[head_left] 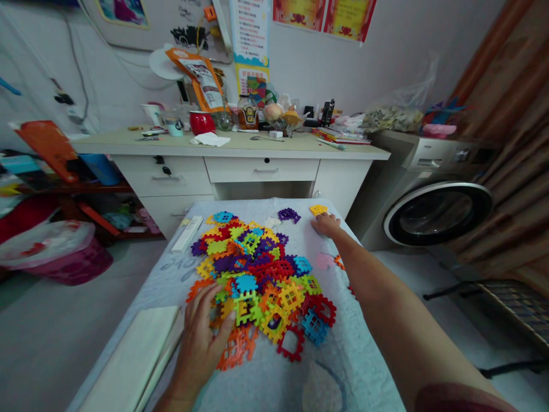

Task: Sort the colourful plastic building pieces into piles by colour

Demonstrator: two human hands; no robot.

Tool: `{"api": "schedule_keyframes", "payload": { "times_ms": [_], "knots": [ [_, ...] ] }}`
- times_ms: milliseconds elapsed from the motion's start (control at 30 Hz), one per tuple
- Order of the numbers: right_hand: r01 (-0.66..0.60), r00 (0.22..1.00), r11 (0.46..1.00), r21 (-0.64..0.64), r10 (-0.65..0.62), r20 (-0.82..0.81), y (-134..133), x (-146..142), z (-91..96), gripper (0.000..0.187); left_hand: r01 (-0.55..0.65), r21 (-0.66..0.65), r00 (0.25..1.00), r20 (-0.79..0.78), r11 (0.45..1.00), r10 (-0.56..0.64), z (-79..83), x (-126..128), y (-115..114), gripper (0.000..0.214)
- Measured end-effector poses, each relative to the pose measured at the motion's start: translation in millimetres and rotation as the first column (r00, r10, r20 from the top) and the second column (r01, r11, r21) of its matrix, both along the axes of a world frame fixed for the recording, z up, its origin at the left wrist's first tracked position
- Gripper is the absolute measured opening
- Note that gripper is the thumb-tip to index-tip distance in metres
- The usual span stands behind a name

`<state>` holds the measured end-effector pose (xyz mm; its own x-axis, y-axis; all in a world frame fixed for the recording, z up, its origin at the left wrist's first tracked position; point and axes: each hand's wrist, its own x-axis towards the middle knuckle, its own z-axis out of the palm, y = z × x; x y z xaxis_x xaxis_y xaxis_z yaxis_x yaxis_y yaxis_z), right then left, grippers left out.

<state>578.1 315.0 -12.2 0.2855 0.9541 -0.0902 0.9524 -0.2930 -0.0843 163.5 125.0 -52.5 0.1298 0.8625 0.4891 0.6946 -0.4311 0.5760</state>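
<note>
Head view: right hand, grip unclear, is apparently sorting yellow pieces, probably needing release next; left hand, fingers parted, is touching the pile.

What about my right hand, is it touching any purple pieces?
No, the right hand is at the yellow pieces, with cloth showing between it and the nearest purple pieces.
</note>
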Motion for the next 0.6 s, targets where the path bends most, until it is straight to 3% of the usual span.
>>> {"api": "schedule_keyframes", "payload": {
  "times_ms": [133,233,367,600],
  "knots": [
    [0.065,0.998,0.995,0.070,-0.063,-0.029,-10,16,9.0,0.050,0.013,0.004,1.000,-0.010,1.000,-0.013,-0.6,-2,0,0.048],
    [0.132,0.990,0.991,0.026,-0.131,-0.043,-25,33,13.6,0.064,0.022,0.006,1.000,-0.011,1.000,-0.022,-0.5,-2,0,0.048],
    [0.029,0.997,0.997,-0.069,-0.033,-0.064,-43,44,10.9,0.087,0.035,0.008,0.999,-0.006,0.999,-0.035,1.3,0,0,0.047],
    [0.002,1.000,1.000,0.028,-0.002,0.003,-46,36,0.9,0.061,0.025,0.015,1.000,-0.003,1.000,-0.025,4.4,2,-2,0.046]
  ]
}}
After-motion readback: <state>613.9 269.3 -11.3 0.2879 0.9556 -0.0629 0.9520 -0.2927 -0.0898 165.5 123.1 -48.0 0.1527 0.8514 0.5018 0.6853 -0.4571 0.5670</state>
